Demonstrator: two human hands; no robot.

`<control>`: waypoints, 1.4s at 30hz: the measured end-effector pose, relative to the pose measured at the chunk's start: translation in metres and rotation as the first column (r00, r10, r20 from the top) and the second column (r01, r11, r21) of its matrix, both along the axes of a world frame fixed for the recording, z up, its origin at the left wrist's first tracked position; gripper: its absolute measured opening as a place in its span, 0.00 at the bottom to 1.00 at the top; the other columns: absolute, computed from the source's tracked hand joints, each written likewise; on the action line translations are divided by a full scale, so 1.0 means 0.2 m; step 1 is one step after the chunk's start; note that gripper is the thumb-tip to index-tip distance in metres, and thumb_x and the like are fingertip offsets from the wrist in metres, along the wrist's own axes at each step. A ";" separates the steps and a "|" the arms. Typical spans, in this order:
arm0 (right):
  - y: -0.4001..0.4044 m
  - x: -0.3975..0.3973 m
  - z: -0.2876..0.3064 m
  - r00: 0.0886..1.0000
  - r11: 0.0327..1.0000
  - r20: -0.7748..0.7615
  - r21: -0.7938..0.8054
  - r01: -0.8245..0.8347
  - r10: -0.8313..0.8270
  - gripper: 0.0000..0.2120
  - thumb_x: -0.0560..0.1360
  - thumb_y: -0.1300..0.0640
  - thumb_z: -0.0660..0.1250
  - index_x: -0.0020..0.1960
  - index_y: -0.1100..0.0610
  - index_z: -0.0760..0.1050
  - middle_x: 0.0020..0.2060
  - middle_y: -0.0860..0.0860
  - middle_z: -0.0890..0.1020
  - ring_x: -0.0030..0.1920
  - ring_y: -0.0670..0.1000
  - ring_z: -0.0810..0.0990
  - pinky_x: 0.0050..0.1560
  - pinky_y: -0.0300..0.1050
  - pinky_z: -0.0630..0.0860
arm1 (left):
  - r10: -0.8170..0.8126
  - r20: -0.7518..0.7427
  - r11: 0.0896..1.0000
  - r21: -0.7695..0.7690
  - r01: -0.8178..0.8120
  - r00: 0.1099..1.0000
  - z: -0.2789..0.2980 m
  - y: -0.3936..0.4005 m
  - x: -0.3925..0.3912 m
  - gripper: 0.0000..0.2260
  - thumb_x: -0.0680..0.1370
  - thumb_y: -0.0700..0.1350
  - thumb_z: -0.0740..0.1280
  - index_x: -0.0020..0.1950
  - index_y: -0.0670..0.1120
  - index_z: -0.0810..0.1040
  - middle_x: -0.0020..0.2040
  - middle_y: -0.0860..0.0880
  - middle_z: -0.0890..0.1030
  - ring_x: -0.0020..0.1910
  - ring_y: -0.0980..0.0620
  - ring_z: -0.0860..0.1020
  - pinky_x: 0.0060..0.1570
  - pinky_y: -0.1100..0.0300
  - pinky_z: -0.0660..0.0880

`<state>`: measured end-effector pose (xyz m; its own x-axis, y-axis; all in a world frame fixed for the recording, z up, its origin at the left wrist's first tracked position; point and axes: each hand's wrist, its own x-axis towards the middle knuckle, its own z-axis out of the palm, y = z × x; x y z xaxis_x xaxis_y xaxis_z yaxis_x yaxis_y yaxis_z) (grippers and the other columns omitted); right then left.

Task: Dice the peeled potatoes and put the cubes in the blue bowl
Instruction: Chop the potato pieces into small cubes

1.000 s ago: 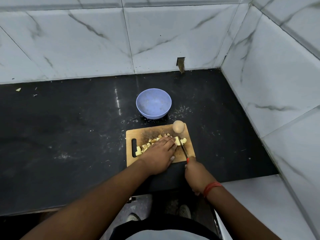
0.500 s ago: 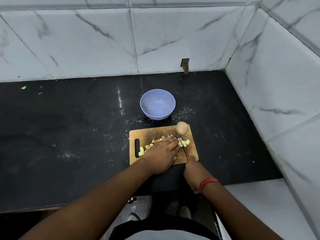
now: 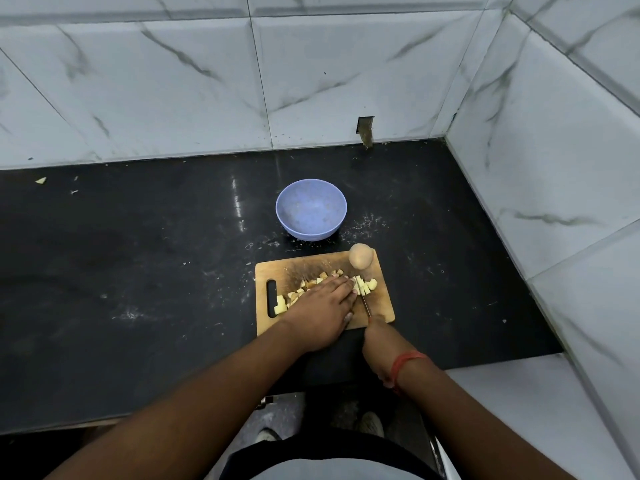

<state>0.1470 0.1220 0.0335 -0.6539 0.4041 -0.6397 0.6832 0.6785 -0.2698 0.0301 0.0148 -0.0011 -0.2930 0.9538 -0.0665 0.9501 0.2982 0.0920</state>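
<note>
On the wooden cutting board [image 3: 379, 303], the left grip [image 3: 320, 311] is laid flat, fingers straight and pressed together over a heap of potato cubes [image 3: 363, 285]. At 3 o'clock of it, a knife [image 3: 365, 304] is held by the right grip [image 3: 377, 337], fingers curled round the handle, the blade lying against the cubes. A whole peeled potato [image 3: 360, 256] is set at the board's 1 o'clock corner. Beyond the board at 12 o'clock, the blue bowl [image 3: 311, 209] is seen on the black counter [image 3: 138, 271], apart from the board. Pale scraps are scattered on the counter.
</note>
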 end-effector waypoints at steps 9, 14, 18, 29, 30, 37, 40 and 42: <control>0.01 0.18 0.01 0.993 0.997 -0.088 -0.028 0.077 -0.079 0.07 0.83 0.57 0.53 0.57 0.60 0.66 0.42 0.53 0.76 0.44 0.51 0.80 0.42 0.43 0.71 | 0.014 0.016 0.999 0.038 -0.015 1.000 -0.02 -0.01 -0.01 0.25 0.86 0.52 0.53 0.80 0.44 0.61 0.81 0.44 0.59 0.81 0.46 0.53 0.78 0.53 0.41; 0.01 0.12 0.03 0.988 0.993 -0.099 -0.013 0.118 -0.119 0.08 0.83 0.55 0.52 0.57 0.59 0.65 0.40 0.53 0.77 0.39 0.53 0.81 0.37 0.47 0.77 | 0.016 0.000 0.996 0.089 -0.015 1.000 -0.05 -0.06 -0.01 0.25 0.85 0.53 0.54 0.80 0.44 0.61 0.81 0.44 0.59 0.81 0.46 0.53 0.80 0.50 0.45; 0.01 0.08 0.03 0.986 0.992 -0.107 -0.025 0.124 -0.126 0.08 0.83 0.55 0.53 0.57 0.59 0.64 0.35 0.51 0.73 0.30 0.50 0.78 0.27 0.47 0.78 | 0.008 -0.042 0.996 0.093 -0.004 0.999 -0.07 -0.07 -0.01 0.25 0.84 0.54 0.53 0.79 0.43 0.64 0.79 0.42 0.63 0.80 0.45 0.56 0.79 0.50 0.45; 0.00 0.03 0.03 0.993 0.995 -0.068 0.011 0.100 -0.099 0.11 0.81 0.59 0.53 0.63 0.58 0.63 0.47 0.57 0.77 0.46 0.58 0.82 0.42 0.54 0.81 | 0.004 -0.099 0.996 0.093 0.005 0.995 -0.09 -0.06 -0.02 0.26 0.83 0.55 0.54 0.78 0.43 0.66 0.77 0.43 0.67 0.79 0.44 0.59 0.79 0.47 0.50; 0.00 0.03 0.02 0.993 0.995 -0.070 0.013 0.100 -0.098 0.11 0.81 0.60 0.52 0.63 0.58 0.63 0.48 0.57 0.78 0.47 0.58 0.82 0.44 0.54 0.81 | 0.001 -0.106 0.996 0.092 0.009 0.994 -0.09 -0.06 -0.02 0.26 0.83 0.55 0.54 0.78 0.43 0.66 0.77 0.43 0.67 0.79 0.44 0.59 0.79 0.47 0.50; 0.01 0.01 -0.03 0.995 0.996 -0.048 0.036 0.087 -0.086 0.11 0.79 0.62 0.52 0.61 0.59 0.62 0.48 0.58 0.79 0.49 0.58 0.81 0.45 0.50 0.76 | -0.013 -0.113 0.996 0.091 0.024 0.994 -0.10 -0.06 -0.04 0.26 0.84 0.55 0.55 0.78 0.43 0.66 0.76 0.45 0.68 0.79 0.44 0.59 0.79 0.47 0.49; 0.01 0.00 -0.06 0.997 0.996 -0.034 0.054 0.077 -0.075 0.14 0.77 0.63 0.52 0.62 0.59 0.62 0.49 0.58 0.80 0.51 0.58 0.80 0.47 0.49 0.74 | -0.020 -0.124 0.995 0.096 0.033 0.992 -0.10 -0.06 -0.04 0.25 0.83 0.55 0.55 0.77 0.43 0.68 0.75 0.45 0.69 0.78 0.44 0.61 0.79 0.47 0.50; 0.01 0.00 -0.08 0.997 0.993 -0.029 0.095 0.070 -0.067 0.15 0.78 0.62 0.53 0.64 0.59 0.61 0.43 0.55 0.78 0.52 0.57 0.80 0.41 0.46 0.72 | -0.021 -0.134 0.994 0.099 0.034 0.991 -0.09 -0.06 -0.04 0.25 0.83 0.55 0.56 0.77 0.43 0.69 0.75 0.45 0.70 0.78 0.44 0.62 0.78 0.48 0.51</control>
